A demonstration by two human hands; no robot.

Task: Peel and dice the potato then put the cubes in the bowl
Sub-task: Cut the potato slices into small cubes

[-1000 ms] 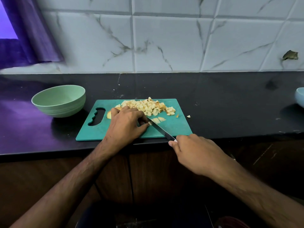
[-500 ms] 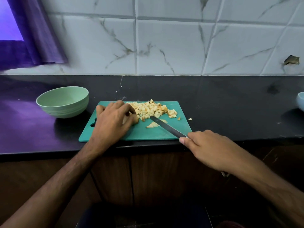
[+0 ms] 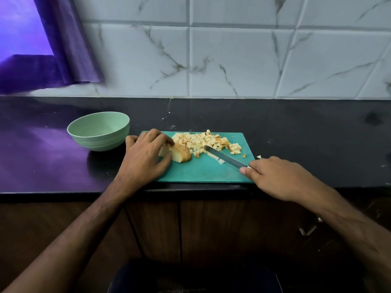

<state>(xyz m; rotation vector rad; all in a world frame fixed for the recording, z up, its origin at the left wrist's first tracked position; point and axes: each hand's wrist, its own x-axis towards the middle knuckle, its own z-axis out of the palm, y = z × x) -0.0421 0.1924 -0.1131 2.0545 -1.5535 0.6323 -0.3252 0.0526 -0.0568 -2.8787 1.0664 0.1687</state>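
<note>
Steel-bladed kitchen knife (image 3: 225, 157) lies slantwise over the teal plastic cutting board (image 3: 203, 173), tip pointing up-left toward the pile of pale diced potato cubes (image 3: 206, 141). Right hand (image 3: 279, 178) grips its handle, which is hidden inside the fingers. Left hand (image 3: 146, 154) curls over one sliced yellow potato piece (image 3: 182, 155) at the board's left half, long axis running left-right; its left part is covered. One pale green round bowl (image 3: 99, 131) sits left of the board on the black countertop (image 3: 317, 134). Cubes too many to count; one stray cube (image 3: 258, 157) lies off the board's right edge.
</note>
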